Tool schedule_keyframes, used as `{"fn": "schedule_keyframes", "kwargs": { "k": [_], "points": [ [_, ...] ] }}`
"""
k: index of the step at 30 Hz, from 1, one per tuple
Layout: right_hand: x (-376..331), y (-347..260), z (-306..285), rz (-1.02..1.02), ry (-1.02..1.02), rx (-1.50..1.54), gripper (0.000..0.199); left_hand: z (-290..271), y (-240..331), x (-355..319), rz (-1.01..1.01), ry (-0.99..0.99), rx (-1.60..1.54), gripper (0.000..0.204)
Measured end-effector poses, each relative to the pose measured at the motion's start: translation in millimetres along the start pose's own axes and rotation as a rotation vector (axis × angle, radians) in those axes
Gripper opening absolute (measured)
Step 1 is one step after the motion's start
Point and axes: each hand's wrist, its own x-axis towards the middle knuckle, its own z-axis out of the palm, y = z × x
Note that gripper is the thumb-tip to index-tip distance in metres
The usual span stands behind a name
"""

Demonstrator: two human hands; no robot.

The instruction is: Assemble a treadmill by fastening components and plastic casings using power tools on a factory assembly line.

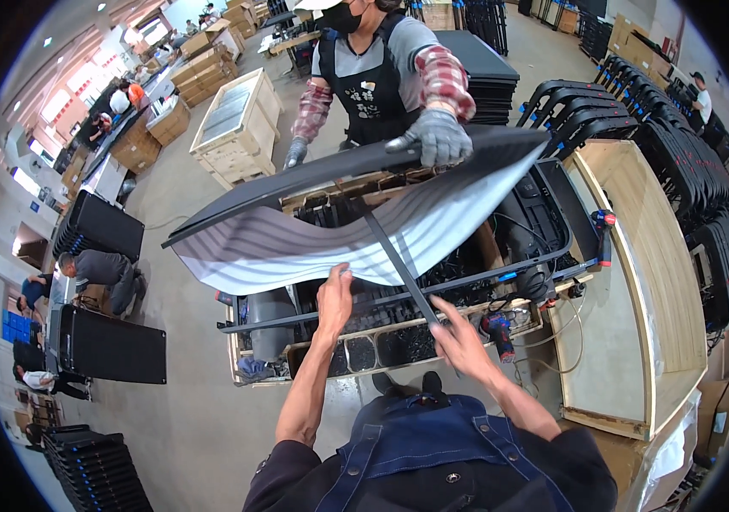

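Note:
A large curved sheet (296,256), white and grey-striped underneath with a black upper side, hangs tilted over a black frame (364,300). My left hand (335,303) is at the sheet's lower edge, its fingers bent and seemingly closed on that edge. My right hand (460,341) is at the lower end of a dark flat bar (400,263), which passes between thumb and forefinger. The bar slants up across the sheet's white side. Opposite me, a co-worker's grey-gloved hand (437,138) grips the sheet's black upper edge; their other glove (295,154) is beside its left part.
The frame lies on a wooden crate (356,363) holding dark parts. A power drill (498,334) is at its near right edge, by a looped cable. A long open wooden box (646,290) stands right. Stacked black panels (100,235) are left, black frames (680,171) far right.

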Motion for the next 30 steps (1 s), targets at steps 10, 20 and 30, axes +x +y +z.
{"fn": "schedule_keyframes", "kwargs": {
  "k": [10,20,30],
  "points": [
    [241.0,20.6,107.0,-0.068,0.217,-0.072,0.05,14.7,-75.6,37.8,-0.275,-0.783,-0.018,0.044],
    [261.1,64.9,131.6,-0.133,0.118,0.05,0.054,-23.8,-80.1,43.3,-0.462,-0.754,-0.804,0.037],
    [263.8,71.1,132.6,-0.102,0.026,-0.005,0.057,-85.3,-35.8,44.5,-0.512,-0.466,-0.892,0.052]
  ]
}}
